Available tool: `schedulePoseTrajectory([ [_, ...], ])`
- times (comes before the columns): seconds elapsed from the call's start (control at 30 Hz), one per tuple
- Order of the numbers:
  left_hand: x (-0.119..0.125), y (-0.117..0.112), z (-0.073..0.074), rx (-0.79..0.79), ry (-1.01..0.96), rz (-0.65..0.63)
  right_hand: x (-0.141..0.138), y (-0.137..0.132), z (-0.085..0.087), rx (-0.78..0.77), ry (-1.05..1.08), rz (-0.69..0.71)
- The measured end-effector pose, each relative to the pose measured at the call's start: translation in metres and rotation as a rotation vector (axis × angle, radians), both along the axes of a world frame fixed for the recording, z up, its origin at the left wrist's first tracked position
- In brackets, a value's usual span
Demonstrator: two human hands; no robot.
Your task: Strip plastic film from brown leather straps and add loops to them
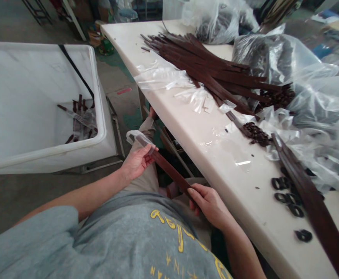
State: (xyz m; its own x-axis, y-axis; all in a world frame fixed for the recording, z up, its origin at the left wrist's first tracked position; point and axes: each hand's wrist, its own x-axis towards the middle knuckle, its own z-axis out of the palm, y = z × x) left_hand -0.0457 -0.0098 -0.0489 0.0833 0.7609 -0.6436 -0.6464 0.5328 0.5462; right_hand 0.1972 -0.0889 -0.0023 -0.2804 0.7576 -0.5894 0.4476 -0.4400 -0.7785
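Strap [172,170], dark brown and flat, spans a person's two hands above the lap, just beside a white worktop [189,124].

The left hand [139,161] pinches it at a clear plastic sleeve [143,142]; the right hand [206,201] closes on it farther along. It looks light, bendable and hard to break, best gripped by its edges, while the thin sleeve is probably slippery and easily creased. Similar straps [210,69] lie heaped on the glossy worktop near plastic bags [315,58] and black loops [296,210]; a white bin [98,106] stands across the workshop aisle.
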Motion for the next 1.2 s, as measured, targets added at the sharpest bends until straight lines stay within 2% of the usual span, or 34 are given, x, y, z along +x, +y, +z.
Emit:
schedulePoseTrajectory([
  [0.17, 0.037, -0.042, -0.006, -0.016, -0.135, -0.275, -0.033, 0.02, -0.007, 0.14, -0.047, -0.03],
  [0.23, 0.041, -0.044, -0.01, -0.037, -0.188, -0.304, -0.04, 0.025, -0.009, 0.162, -0.027, -0.027],
  [0.3, 0.035, -0.035, -0.014, -0.09, -0.198, -0.219, -0.039, 0.024, -0.013, 0.161, -0.024, -0.011],
  [0.4, 0.026, -0.023, -0.016, -0.152, -0.143, -0.015, -0.036, 0.02, -0.022, 0.148, -0.069, -0.003],
  [0.43, 0.027, -0.023, -0.016, -0.153, -0.131, 0.007, -0.038, 0.02, -0.025, 0.155, -0.092, -0.014],
  [0.6, 0.042, -0.033, -0.011, -0.059, -0.224, -0.176, -0.051, 0.03, -0.031, 0.345, -0.139, -0.03],
  [0.67, 0.038, -0.025, -0.009, -0.055, -0.23, -0.144, -0.051, 0.03, -0.029, 0.368, -0.123, 0.0],
  [0.77, 0.029, -0.011, -0.01, -0.117, -0.176, 0.002, -0.046, 0.024, -0.029, 0.316, -0.15, 0.014],
  [0.8, 0.029, -0.011, -0.011, -0.123, -0.161, 0.017, -0.046, 0.022, -0.03, 0.313, -0.172, 0.003],
  [0.87, 0.036, -0.019, -0.013, -0.097, -0.165, -0.031, -0.045, 0.022, -0.032, 0.354, -0.215, -0.03],
  [0.93, 0.044, -0.03, -0.013, -0.038, -0.207, -0.136, -0.046, 0.024, -0.032, 0.425, -0.229, -0.05],
  [1.0, 0.046, -0.03, -0.011, 0.011, -0.228, -0.173, -0.044, 0.024, -0.029, 0.46, -0.204, -0.037],
  [1.1, 0.036, -0.009, -0.005, -0.043, -0.203, -0.073, -0.038, 0.016, -0.028, 0.441, -0.171, 0.003],
  [1.2, 0.031, 0.004, -0.002, -0.105, -0.147, 0.003, -0.033, 0.008, -0.033, 0.433, -0.213, -0.034],
])
